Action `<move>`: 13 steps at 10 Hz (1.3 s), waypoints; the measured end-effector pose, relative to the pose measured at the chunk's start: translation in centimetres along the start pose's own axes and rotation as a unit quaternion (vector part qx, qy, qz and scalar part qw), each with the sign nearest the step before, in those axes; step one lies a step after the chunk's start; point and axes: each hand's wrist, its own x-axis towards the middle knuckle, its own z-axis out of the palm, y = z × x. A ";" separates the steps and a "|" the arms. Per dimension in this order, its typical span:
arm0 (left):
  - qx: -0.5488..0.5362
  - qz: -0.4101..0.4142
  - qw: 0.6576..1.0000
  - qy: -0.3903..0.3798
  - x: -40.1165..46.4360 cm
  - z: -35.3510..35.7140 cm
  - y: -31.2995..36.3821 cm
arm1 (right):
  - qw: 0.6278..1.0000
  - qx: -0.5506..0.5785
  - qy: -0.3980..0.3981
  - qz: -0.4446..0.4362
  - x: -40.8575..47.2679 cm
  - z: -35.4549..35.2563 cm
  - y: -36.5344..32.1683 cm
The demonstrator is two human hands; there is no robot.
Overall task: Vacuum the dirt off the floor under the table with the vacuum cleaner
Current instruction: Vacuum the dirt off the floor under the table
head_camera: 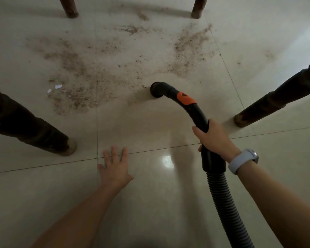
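**Under the bench: nozzle at the near edge of the dirt, most of the patch still to clear**

Under the bench, between its four dark wooden legs, the pale tiled floor (pixel 150 203) carries a wide scatter of brown dirt (pixel 82 83). It is thickest at about 10 o'clock from the nozzle, with a second band (pixel 188 45) at about 1 o'clock reaching toward the far right leg (pixel 198 9), and thin trails at 12 o'clock between the two far legs. Two small white scraps (pixel 55 88) lie at the left edge of the thick patch.

The right hand (pixel 213 138), a pale watch (pixel 243 161) on its wrist, grips the black curved hose handle (pixel 195 111), fingers wrapped round it just above the ribbed hose (pixel 222 203). The nozzle mouth (pixel 157 89) sits on or just over the tile at the near right rim of the dirt; I cannot tell whether it touches. The left hand (pixel 115 169) holds nothing and lies flat on the floor, fingers spread, seemingly as a prop.

The floor nearer than the nozzle looks clean, so I judge the job barely begun. To do it well:

- Keep the mouth low and flat to the tile so suction bites
- Work in slow overlapping strokes from the near edge outward, toward 10 o'clock first, then 1 o'clock
- Go gently, since a fast push may scatter loose grit
- Mind the near left leg (pixel 34 129) and near right leg (pixel 276 97); dirt close to a leg needs the nozzle brought round it
- The white scraps may cling to the mouth and block it
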 end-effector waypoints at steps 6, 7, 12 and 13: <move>0.005 0.000 1.000 0.007 0.1 0.1 -0.1 | 0.995 0.047 -0.082 -0.010 -2.6 1.1 -1.1; 0.008 0.005 1.000 0.019 0.0 0.1 -0.1 | 0.995 0.021 -0.093 -0.027 -3.0 2.5 -1.8; 0.013 0.008 0.999 0.034 -0.2 0.2 -0.5 | 0.991 0.126 -0.039 0.025 -1.0 1.6 -1.6; 0.013 0.010 0.999 0.035 -0.3 0.1 -0.5 | 0.984 0.163 -0.055 0.035 -0.4 1.7 -1.6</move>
